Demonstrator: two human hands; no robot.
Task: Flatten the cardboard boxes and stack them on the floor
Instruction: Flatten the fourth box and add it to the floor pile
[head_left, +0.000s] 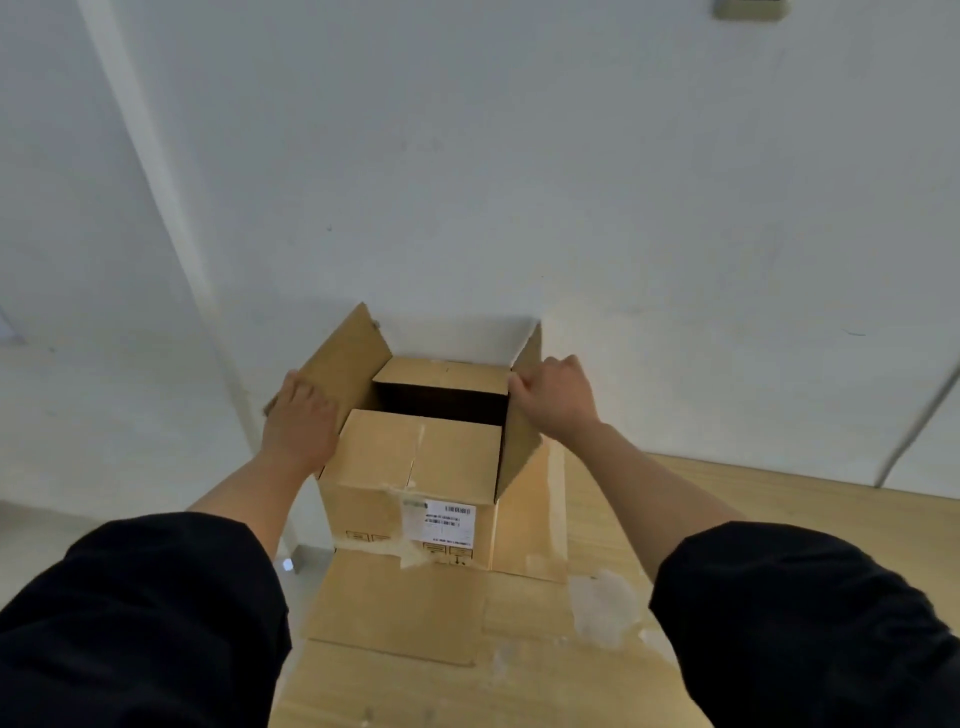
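Note:
An upright brown cardboard box (415, 467) with a white shipping label stands against the wall, its top flaps partly raised and a dark gap showing inside. My left hand (298, 423) lies flat on the outer face of the left flap with straight fingers. My right hand (553, 397) grips the upper edge of the right flap, fingers curled over it. The box sits on flattened cardboard sheets (395, 608) lying on the floor, some with torn tape on them.
A white wall (519, 182) rises right behind the box. Wooden floor (779, 499) stretches to the right, with a white door or panel edge at the far right. A pale wall corner and white floor strip lie to the left.

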